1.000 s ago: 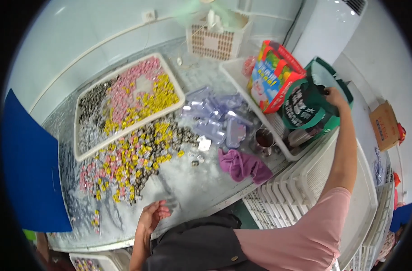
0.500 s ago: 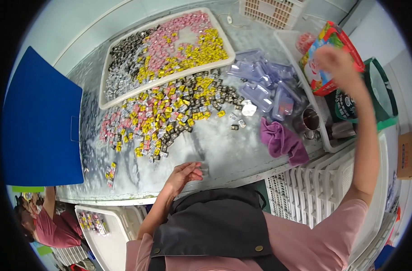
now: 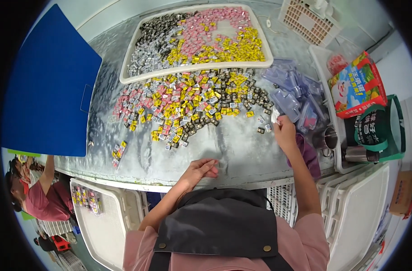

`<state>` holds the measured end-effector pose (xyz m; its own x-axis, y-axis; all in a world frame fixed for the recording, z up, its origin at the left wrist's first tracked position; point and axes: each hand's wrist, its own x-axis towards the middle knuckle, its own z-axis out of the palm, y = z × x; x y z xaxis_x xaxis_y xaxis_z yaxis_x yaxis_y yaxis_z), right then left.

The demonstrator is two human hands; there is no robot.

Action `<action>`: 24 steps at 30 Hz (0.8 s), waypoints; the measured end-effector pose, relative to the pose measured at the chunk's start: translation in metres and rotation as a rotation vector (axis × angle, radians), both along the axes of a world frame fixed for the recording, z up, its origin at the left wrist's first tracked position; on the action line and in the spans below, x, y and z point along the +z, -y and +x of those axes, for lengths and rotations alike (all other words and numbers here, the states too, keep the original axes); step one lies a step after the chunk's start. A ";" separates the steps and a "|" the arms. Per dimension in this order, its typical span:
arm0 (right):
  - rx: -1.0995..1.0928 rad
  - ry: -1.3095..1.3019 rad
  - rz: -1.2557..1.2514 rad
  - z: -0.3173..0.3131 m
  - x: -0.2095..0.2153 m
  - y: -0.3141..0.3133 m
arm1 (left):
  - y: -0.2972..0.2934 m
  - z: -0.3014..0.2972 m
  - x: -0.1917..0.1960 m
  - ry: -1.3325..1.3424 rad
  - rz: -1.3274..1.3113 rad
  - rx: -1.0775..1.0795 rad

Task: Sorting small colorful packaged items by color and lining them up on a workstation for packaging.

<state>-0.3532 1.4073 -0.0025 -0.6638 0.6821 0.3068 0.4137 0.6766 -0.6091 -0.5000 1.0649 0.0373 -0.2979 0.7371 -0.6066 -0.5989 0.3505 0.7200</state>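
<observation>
My left hand (image 3: 201,170) is low over the table's front edge, fingers curled together on a faint clear plastic piece (image 3: 221,168). Its exact shape is hard to make out. To the right, my right hand (image 3: 285,131) is closed at a crumpled white tissue (image 3: 274,114), fingertips pinching its lower edge. Beyond my hands spreads a loose pile of small wrapped pieces (image 3: 188,104) in yellow, pink, black and silver. Clear bluish plastic trays (image 3: 289,92) lie heaped beside my right hand. A purple cloth (image 3: 309,158) is partly hidden behind my right forearm.
A large white tray (image 3: 197,67) of similar pieces stands at the back. A filled clear pack (image 3: 119,154) lies front left, near a blue panel (image 3: 48,90). On the right are a metal mug (image 3: 324,139) and a red bag (image 3: 359,86). Another person (image 3: 43,194) works at left.
My right hand has come down from in front of the red bag to the white tissue on the table. The view has shifted; my left hand keeps its curled pose near the front edge.
</observation>
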 end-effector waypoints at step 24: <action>0.522 -0.096 -0.118 -0.037 0.047 0.213 | 0.012 0.010 -0.011 0.090 0.328 0.332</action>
